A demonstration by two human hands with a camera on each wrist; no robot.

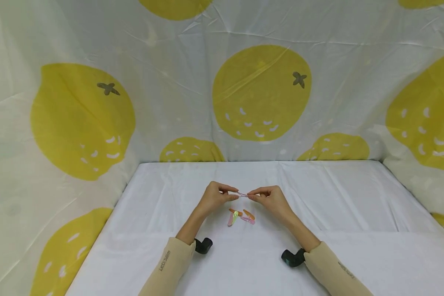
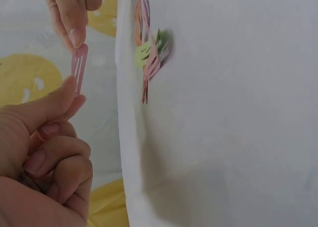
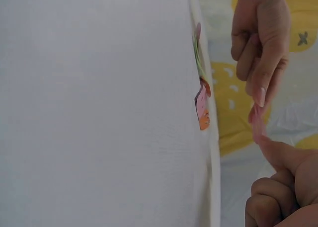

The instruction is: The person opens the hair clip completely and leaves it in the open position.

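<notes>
A pink hair clip (image 1: 242, 195) is stretched between both hands above the table. The left hand (image 1: 215, 197) pinches one end between thumb and forefinger, and the right hand (image 1: 271, 199) pinches the other. In the left wrist view the clip (image 2: 79, 70) shows its open slots, with the left hand (image 2: 49, 152) below it and the right hand (image 2: 72, 13) above. The right wrist view has the clip (image 3: 258, 125) blurred between the right hand (image 3: 288, 187) and the left hand (image 3: 263, 38). Several clips lie together on the table: orange (image 1: 249, 214), pink (image 1: 248, 220) and green (image 1: 234, 216).
A white cloth (image 1: 214, 271) covers the table. Behind and beside it hangs a pale curtain (image 1: 170, 98) with yellow fruit prints. Black devices (image 1: 204, 246) stick out at both wrists, near the beige sleeves (image 1: 168, 267).
</notes>
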